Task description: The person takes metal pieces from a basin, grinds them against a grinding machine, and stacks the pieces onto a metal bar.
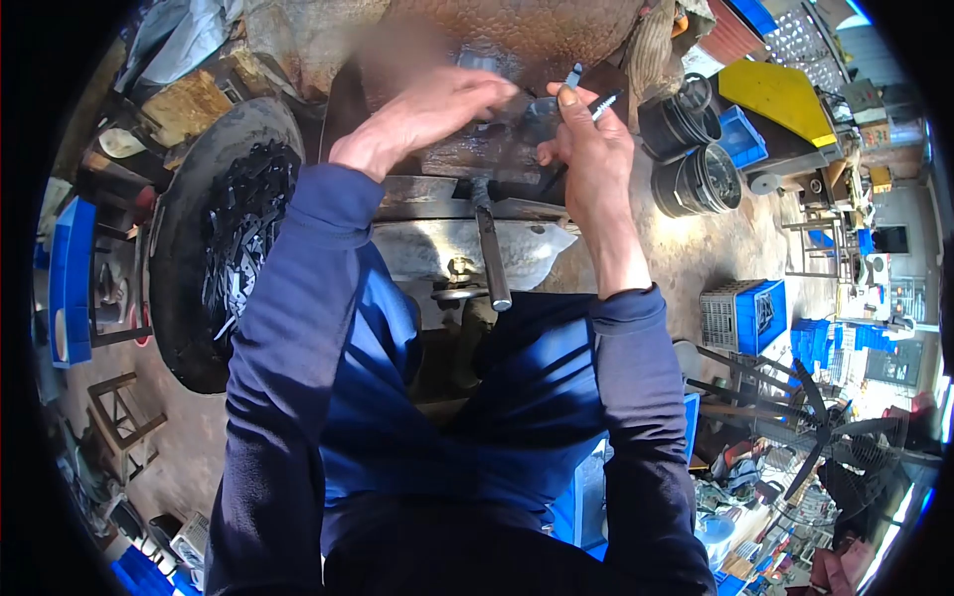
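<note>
A black fan [823, 435] stands right, a wooden stool [145, 430] left.

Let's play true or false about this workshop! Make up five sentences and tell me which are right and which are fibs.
1. The right hand holds a small metal piece. True.
2. The big bowl on the left is empty. False: dark strips lie in it.
3. The person's sleeves are dark blue. True.
4. The fan is on the picture's left side. False: it is on the right.
5. Dark buckets are to the right of the right hand. True.
</note>
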### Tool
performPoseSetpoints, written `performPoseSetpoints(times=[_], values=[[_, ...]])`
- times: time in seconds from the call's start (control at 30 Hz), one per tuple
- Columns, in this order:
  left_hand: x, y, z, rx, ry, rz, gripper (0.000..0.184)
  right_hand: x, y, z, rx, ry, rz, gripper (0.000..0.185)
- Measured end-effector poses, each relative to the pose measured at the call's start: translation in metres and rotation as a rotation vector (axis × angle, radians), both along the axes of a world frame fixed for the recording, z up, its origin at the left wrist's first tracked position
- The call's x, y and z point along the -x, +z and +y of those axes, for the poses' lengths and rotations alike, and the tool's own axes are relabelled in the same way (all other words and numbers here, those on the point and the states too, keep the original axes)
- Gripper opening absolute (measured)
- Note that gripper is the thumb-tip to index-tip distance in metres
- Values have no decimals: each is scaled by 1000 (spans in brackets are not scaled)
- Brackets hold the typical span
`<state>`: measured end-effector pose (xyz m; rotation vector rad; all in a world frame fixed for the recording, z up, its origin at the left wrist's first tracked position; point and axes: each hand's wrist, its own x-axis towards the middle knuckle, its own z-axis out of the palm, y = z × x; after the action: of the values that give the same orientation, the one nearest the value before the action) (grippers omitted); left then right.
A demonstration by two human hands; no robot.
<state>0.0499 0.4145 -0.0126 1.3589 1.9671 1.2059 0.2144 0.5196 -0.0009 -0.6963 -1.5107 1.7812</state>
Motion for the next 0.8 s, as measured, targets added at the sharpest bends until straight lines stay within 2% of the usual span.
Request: performPoseSetpoints(times=[0.07, 0.1, 0.27, 0.33, 0.37, 0.43, 0.47, 0.53, 0.57, 0.6, 0.7, 0.8], values=[[-21, 15, -2, -25, -125, -380, 41, 0, -2, -1, -13, -5, 4, 25], [-30, 17, -3, -61, -150, -436, 35, -1, -1, -2, -35, 0, 3, 25], [-33, 17, -4, -132, -196, -367, 26, -17, 4, -8, -96, -11, 14, 28], [-42, 29, -15, -159, -60, -578, 27, -33, 5, -12, -174, -8, -134, 28], [-44, 32, -18, -165, -64, -572, 27, -41, 7, -14, -200, 20, -255, 25], [-46, 37, -26, -269, -31, -711, 26, -57, -5, -23, -323, 158, -323, 20], [-46, 38, -29, -279, -31, -709, 26, -65, -12, -27, -391, 243, -417, 21], [-48, 40, -37, -360, -28, -844, 31, -78, -27, -36, -848, 413, -395, 27], [-50, 42, -40, -364, -29, -846, 31, -85, -35, -39, -1062, 495, -343, 41], [-52, 47, -45, -358, -7, -863, 34, -89, -31, -49, -1064, 498, -346, 41], [-60, 47, -53, -359, 36, -919, 40, -95, -21, -71, -949, 515, -582, 59], [-65, 47, -58, -350, 58, -975, 43, -88, -25, -69, -1070, 563, -523, 59]])
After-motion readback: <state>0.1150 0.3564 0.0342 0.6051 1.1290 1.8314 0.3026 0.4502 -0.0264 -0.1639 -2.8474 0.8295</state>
